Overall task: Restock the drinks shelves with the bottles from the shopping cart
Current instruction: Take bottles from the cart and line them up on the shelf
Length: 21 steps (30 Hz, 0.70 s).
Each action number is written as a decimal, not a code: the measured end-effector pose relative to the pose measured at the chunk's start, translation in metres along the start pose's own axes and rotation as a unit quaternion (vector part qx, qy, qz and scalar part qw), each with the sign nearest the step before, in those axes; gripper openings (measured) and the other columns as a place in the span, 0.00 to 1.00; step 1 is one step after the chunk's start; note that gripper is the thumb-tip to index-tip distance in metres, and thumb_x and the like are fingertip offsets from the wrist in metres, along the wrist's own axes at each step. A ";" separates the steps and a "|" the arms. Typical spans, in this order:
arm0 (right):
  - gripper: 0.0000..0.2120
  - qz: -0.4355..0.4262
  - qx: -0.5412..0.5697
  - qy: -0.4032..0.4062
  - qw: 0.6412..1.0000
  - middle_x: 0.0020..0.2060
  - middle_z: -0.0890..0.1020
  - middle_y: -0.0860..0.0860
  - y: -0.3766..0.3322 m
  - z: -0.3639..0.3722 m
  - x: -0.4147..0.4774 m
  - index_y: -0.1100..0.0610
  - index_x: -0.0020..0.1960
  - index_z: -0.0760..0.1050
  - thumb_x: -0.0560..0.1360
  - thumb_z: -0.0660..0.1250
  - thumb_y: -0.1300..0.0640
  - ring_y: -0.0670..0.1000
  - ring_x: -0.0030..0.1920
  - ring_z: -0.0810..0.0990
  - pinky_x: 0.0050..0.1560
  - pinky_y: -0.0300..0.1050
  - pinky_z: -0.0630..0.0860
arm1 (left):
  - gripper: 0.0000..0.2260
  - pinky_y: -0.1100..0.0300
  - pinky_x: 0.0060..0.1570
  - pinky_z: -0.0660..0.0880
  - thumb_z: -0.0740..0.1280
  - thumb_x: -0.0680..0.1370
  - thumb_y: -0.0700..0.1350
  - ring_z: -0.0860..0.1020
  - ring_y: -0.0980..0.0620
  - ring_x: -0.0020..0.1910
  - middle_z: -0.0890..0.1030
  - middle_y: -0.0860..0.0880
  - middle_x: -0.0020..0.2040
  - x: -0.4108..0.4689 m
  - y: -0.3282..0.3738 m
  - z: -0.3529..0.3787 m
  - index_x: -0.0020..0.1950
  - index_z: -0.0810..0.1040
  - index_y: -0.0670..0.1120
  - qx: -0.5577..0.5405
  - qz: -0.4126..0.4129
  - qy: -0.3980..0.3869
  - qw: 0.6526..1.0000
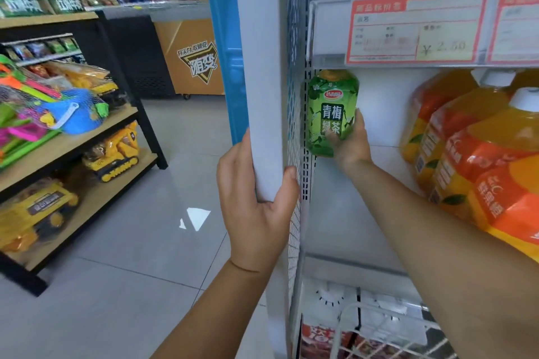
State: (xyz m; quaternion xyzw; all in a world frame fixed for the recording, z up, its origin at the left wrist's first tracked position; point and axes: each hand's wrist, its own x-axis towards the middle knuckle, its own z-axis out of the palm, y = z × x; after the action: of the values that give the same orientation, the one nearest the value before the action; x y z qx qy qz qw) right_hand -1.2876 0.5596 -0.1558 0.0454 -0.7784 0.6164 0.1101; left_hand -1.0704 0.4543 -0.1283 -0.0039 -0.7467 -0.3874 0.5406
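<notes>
A green tea bottle (pixel 331 102) with a green label stands upright at the far left back of the white drinks shelf (pixel 350 213). My right hand (pixel 348 144) grips its lower part from the front, reaching deep into the shelf. My left hand (pixel 256 207) grips the white side panel (pixel 262 81) of the shelf unit, thumb on the inner face and fingers round the outer edge. Large orange juice bottles (pixel 478 166) with white caps stand in a row on the right of the same shelf.
A price tag strip (pixel 417 29) on the upper shelf edge hangs just above the bottle. A white wire basket (pixel 388 329) sits on the level below. Across the tiled aisle stands a wooden rack (pixel 87 137) with toy trucks and beach toys.
</notes>
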 end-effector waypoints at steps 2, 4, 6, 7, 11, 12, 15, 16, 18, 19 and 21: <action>0.35 0.031 -0.064 -0.014 0.997 0.70 0.69 0.57 -0.016 -0.014 -0.024 0.56 0.77 0.52 0.76 0.68 0.57 0.56 0.68 0.70 0.63 0.43 0.68 | 0.24 0.71 0.60 0.64 0.64 0.76 0.48 0.67 0.62 0.58 0.75 0.46 0.57 0.001 0.003 -0.002 0.68 0.71 0.35 0.006 -0.010 -0.010 1.000; 0.31 -0.039 -0.108 -0.042 0.992 0.66 0.72 0.57 -0.031 -0.034 -0.065 0.58 0.75 0.58 0.76 0.67 0.58 0.55 0.65 0.73 0.59 0.36 0.67 | 0.24 0.71 0.60 0.64 0.64 0.76 0.47 0.67 0.59 0.57 0.75 0.45 0.58 0.002 0.007 -0.004 0.68 0.71 0.36 0.006 -0.012 -0.021 1.000; 0.24 -0.118 -0.141 -0.092 0.979 0.63 0.74 0.54 -0.042 -0.059 -0.113 0.55 0.71 0.66 0.77 0.66 0.57 0.51 0.60 0.75 0.59 0.39 0.71 | 0.23 0.65 0.61 0.67 0.65 0.77 0.45 0.68 0.56 0.58 0.75 0.45 0.59 0.000 0.011 -0.007 0.70 0.70 0.38 0.001 -0.027 -0.034 0.999; 0.22 -0.142 -0.149 -0.121 0.971 0.61 0.75 0.52 -0.046 -0.075 -0.137 0.54 0.70 0.68 0.77 0.66 0.57 0.48 0.57 0.76 0.58 0.41 0.73 | 0.22 0.60 0.62 0.69 0.66 0.77 0.44 0.69 0.54 0.59 0.75 0.45 0.60 -0.004 0.015 -0.010 0.70 0.69 0.38 0.000 -0.040 -0.036 0.999; 0.13 -0.179 -0.227 -0.225 0.930 0.45 0.80 0.43 -0.058 -0.157 -0.205 0.47 0.61 0.74 0.77 0.66 0.55 0.41 0.42 0.77 0.41 0.33 0.73 | 0.22 0.47 0.62 0.71 0.67 0.77 0.40 0.67 0.52 0.64 0.72 0.39 0.63 -0.046 0.036 -0.025 0.69 0.69 0.35 0.008 -0.024 -0.002 1.000; 0.11 -0.167 -0.263 -0.255 0.915 0.42 0.80 0.42 -0.057 -0.178 -0.213 0.46 0.59 0.75 0.77 0.66 0.52 0.41 0.40 0.77 0.39 0.34 0.72 | 0.20 0.47 0.61 0.72 0.66 0.77 0.40 0.67 0.52 0.64 0.72 0.39 0.62 -0.061 0.045 -0.028 0.67 0.70 0.36 0.002 -0.005 -0.023 1.000; 0.11 -0.105 -0.435 -0.376 0.812 0.37 0.76 0.39 -0.041 -0.230 -0.229 0.46 0.53 0.77 0.76 0.63 0.42 0.38 0.37 0.74 0.39 0.39 0.70 | 0.18 0.59 0.60 0.72 0.64 0.76 0.44 0.70 0.57 0.60 0.70 0.52 0.61 -0.103 0.071 -0.026 0.66 0.72 0.46 -0.048 0.016 -0.209 0.977; 0.13 -0.081 -0.485 -0.410 0.768 0.36 0.74 0.39 -0.033 -0.241 -0.235 0.47 0.53 0.77 0.76 0.62 0.40 0.38 0.36 0.73 0.39 0.39 0.69 | 0.18 0.63 0.60 0.71 0.63 0.76 0.47 0.70 0.60 0.60 0.70 0.57 0.60 -0.115 0.077 -0.022 0.66 0.72 0.52 -0.068 0.006 -0.293 0.954; 0.17 -0.064 -0.533 -0.422 0.730 0.35 0.72 0.40 -0.022 -0.253 -0.249 0.47 0.54 0.76 0.75 0.61 0.37 0.40 0.35 0.71 0.38 0.40 0.68 | 0.17 0.66 0.59 0.70 0.61 0.77 0.52 0.70 0.65 0.59 0.69 0.62 0.60 -0.133 0.084 -0.014 0.65 0.70 0.60 -0.099 -0.010 -0.446 0.890; 0.20 -0.066 -0.536 -0.412 0.734 0.35 0.73 0.41 -0.016 -0.251 -0.255 0.47 0.55 0.76 0.74 0.60 0.34 0.41 0.36 0.71 0.39 0.41 0.69 | 0.17 0.69 0.59 0.68 0.60 0.77 0.53 0.70 0.66 0.59 0.70 0.63 0.60 -0.139 0.082 -0.011 0.66 0.69 0.60 -0.104 -0.009 -0.502 0.859; 0.32 -0.053 -0.550 -0.422 0.719 0.39 0.78 0.45 -0.004 -0.244 -0.271 0.51 0.56 0.75 0.71 0.53 0.26 0.47 0.40 0.76 0.42 0.44 0.74 | 0.16 0.76 0.58 0.63 0.61 0.78 0.52 0.69 0.66 0.60 0.70 0.62 0.61 -0.149 0.076 -0.004 0.67 0.71 0.57 -0.094 0.011 -0.574 0.814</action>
State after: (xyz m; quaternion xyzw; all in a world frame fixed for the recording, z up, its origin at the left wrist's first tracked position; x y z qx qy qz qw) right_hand -0.9950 0.7775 -0.1610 0.2734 -0.9426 -0.0097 -0.1914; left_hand -0.9730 0.5664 -0.2047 -0.2841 -0.8814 -0.3771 0.0153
